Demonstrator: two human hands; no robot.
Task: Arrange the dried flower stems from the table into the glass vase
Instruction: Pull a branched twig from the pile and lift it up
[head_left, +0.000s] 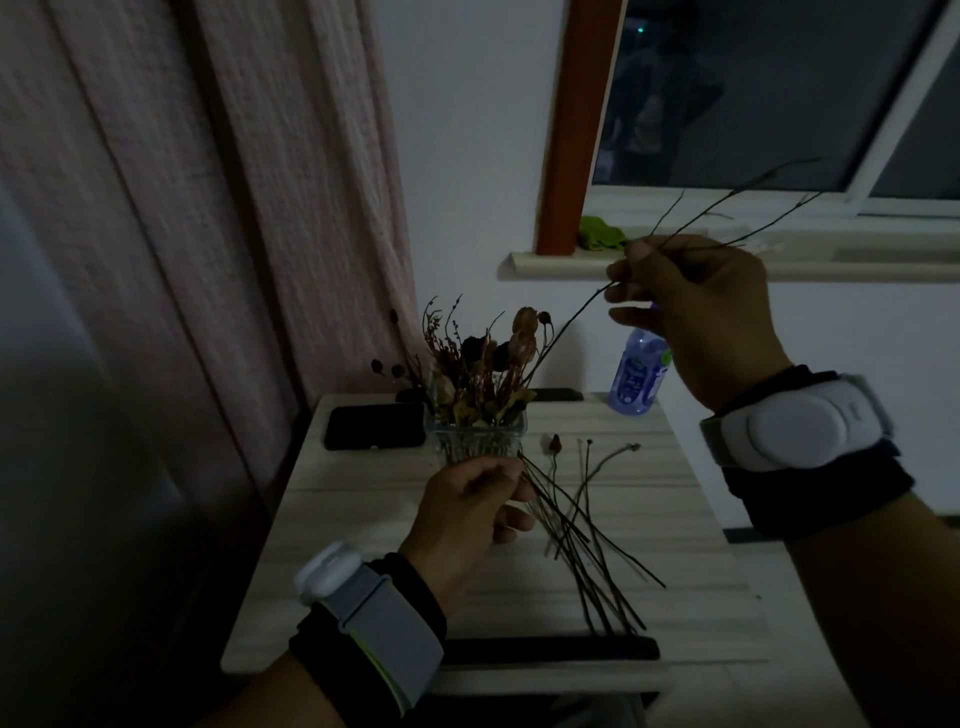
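The thin branching twig (691, 223) is pinched between the thumb and fingertips of my right hand (696, 306), lifted well above the table (363, 499). Its long axis slants: the bare cut end points down and to the left toward the vase, and the forked tips run up and to the right across the window. That lower end hangs close to the dried heads already standing in the glass vase (475, 434), but from here I cannot tell whether it has reached the mouth of the glass or is only among the blooms.

The vase sits near the far edge of the table, left of its middle. My left hand (467, 514) is just in front of it, fingers curled nearly closed on the upper ends of the loose stems (582, 525) that fan out on the table toward the near edge; how firmly it grips them is not clear.

So the vase lies below and left of my right grip, along the line the twig already points. I judge the next move is to slide it down that slant into the glass.

A dark phone (374, 426) lies left of the vase, and a plastic bottle (639, 376) stands at the far right corner.
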